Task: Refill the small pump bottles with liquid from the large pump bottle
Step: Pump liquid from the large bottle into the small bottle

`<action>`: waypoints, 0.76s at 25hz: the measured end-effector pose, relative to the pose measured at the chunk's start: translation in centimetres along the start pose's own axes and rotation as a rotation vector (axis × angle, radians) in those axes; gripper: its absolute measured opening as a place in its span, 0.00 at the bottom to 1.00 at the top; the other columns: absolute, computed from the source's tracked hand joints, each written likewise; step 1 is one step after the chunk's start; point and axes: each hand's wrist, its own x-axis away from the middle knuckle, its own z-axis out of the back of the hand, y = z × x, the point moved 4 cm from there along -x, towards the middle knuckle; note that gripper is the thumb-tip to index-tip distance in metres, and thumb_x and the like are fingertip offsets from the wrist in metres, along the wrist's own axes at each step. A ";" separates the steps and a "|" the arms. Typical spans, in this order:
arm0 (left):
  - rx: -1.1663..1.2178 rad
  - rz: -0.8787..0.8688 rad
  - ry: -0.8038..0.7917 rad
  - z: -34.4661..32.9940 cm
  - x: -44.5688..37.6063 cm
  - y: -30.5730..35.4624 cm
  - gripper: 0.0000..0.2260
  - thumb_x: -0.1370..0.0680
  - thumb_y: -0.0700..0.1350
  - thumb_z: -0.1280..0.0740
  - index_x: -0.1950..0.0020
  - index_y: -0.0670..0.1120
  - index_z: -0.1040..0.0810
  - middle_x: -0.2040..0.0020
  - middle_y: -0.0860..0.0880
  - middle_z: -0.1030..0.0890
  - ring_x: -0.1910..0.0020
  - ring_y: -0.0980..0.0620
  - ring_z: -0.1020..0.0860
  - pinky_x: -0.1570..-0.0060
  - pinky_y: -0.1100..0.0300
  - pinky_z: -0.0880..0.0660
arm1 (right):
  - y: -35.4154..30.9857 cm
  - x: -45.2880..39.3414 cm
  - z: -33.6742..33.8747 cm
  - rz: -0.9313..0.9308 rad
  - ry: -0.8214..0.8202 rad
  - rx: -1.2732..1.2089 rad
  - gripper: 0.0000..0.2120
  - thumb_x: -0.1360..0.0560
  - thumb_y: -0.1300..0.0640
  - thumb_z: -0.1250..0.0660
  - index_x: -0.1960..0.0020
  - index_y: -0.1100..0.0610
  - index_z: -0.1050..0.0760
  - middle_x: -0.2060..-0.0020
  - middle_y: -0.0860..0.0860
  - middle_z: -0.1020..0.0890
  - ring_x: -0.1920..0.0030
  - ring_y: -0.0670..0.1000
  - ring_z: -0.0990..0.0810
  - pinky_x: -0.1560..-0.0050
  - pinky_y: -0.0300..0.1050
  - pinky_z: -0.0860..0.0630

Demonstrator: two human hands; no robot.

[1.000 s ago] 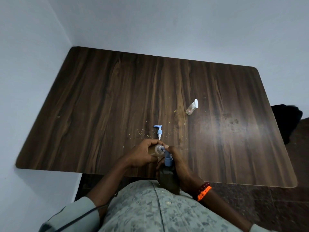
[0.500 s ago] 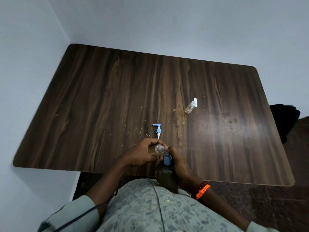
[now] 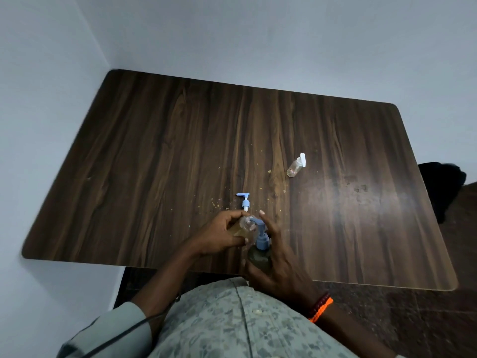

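Currently, the right hand (image 3: 277,264) grips the large bottle (image 3: 260,259); the left hand (image 3: 219,235) holds an open small bottle (image 3: 242,226), partly filled, at its spout. Beyond lie the removed pump (image 3: 245,201) and a capped second bottle (image 3: 296,166), apparently awaiting refill.

Your left hand (image 3: 219,235) reaches in from the lower left, forearm bare, fingers curled closed around the small pump bottle (image 3: 241,227), tipping it toward the large pump bottle (image 3: 260,257). Your right hand (image 3: 280,264) wraps that large bottle from its right side, index finger raised straight beside the pump. Your right wrist wears red and orange bands (image 3: 320,307).
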 end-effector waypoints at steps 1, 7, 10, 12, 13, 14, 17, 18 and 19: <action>0.015 -0.010 0.006 0.0 0.0 0.3 0.21 0.25 0.28 0.26 0.34 0.42 0.21 0.37 0.41 0.16 0.37 0.45 0.17 0.35 0.50 0.20 | -0.3 0.0 0.3 0.003 0.010 0.005 0.43 0.22 0.53 0.26 0.18 0.39 0.51 0.29 0.51 0.25 0.35 0.45 0.20 0.38 0.40 0.20; 0.065 -0.018 -0.017 0.2 0.2 1.1 0.22 0.25 0.28 0.26 0.37 0.48 0.20 0.41 0.46 0.15 0.43 0.57 0.15 0.43 0.60 0.17 | -1.5 -1.3 1.7 0.008 -0.041 0.028 0.40 0.25 0.49 0.23 0.23 0.38 0.44 0.35 0.46 0.21 0.39 0.43 0.19 0.40 0.38 0.21; 0.052 -0.018 -0.016 0.2 0.1 0.6 0.20 0.25 0.30 0.25 0.35 0.44 0.20 0.40 0.43 0.14 0.40 0.49 0.15 0.40 0.56 0.18 | -1.3 -1.1 1.1 -0.042 -0.062 0.064 0.47 0.32 0.40 0.19 0.24 0.35 0.47 0.31 0.43 0.25 0.35 0.41 0.22 0.36 0.30 0.25; 0.032 -0.010 -0.016 0.2 -0.1 0.0 0.21 0.26 0.31 0.23 0.34 0.41 0.20 0.39 0.41 0.15 0.38 0.44 0.16 0.36 0.50 0.19 | -1.0 -0.9 0.5 -0.060 -0.058 0.074 0.50 0.35 0.40 0.18 0.25 0.31 0.49 0.30 0.39 0.29 0.34 0.36 0.26 0.37 0.21 0.30; 0.023 0.002 -0.016 0.2 -0.1 -0.2 0.21 0.26 0.32 0.23 0.34 0.41 0.20 0.38 0.41 0.15 0.37 0.44 0.16 0.35 0.49 0.19 | -0.8 -0.8 0.3 -0.056 -0.052 0.065 0.50 0.35 0.41 0.18 0.26 0.31 0.49 0.30 0.39 0.29 0.33 0.36 0.26 0.36 0.22 0.30; 0.016 0.010 -0.018 0.2 -0.1 -0.3 0.21 0.26 0.33 0.23 0.34 0.41 0.20 0.38 0.42 0.15 0.37 0.45 0.16 0.35 0.50 0.19 | -0.6 -0.8 0.1 -0.052 -0.046 0.048 0.49 0.34 0.43 0.18 0.26 0.32 0.48 0.31 0.39 0.27 0.34 0.37 0.24 0.37 0.26 0.27; 0.007 0.024 -0.018 0.2 -0.1 -0.8 0.22 0.26 0.33 0.23 0.33 0.42 0.20 0.38 0.43 0.15 0.38 0.47 0.16 0.36 0.53 0.19 | 0.2 -0.8 -0.2 -0.063 -0.057 0.016 0.46 0.29 0.49 0.22 0.22 0.37 0.48 0.37 0.41 0.21 0.42 0.42 0.17 0.45 0.37 0.17; 0.006 0.032 -0.017 0.2 -0.1 -1.0 0.22 0.26 0.33 0.23 0.33 0.42 0.20 0.38 0.43 0.15 0.38 0.46 0.16 0.36 0.53 0.19 | 0.5 -0.8 -0.4 -0.074 -0.062 0.009 0.46 0.29 0.50 0.23 0.21 0.39 0.49 0.39 0.42 0.20 0.44 0.43 0.16 0.48 0.38 0.17; 0.005 0.040 -0.015 0.2 -0.2 -1.2 0.22 0.26 0.33 0.23 0.33 0.42 0.20 0.38 0.43 0.15 0.37 0.45 0.16 0.36 0.51 0.19 | 0.9 -0.8 -0.5 -0.088 -0.066 -0.002 0.47 0.28 0.51 0.23 0.20 0.40 0.50 0.39 0.42 0.20 0.46 0.43 0.16 0.49 0.38 0.17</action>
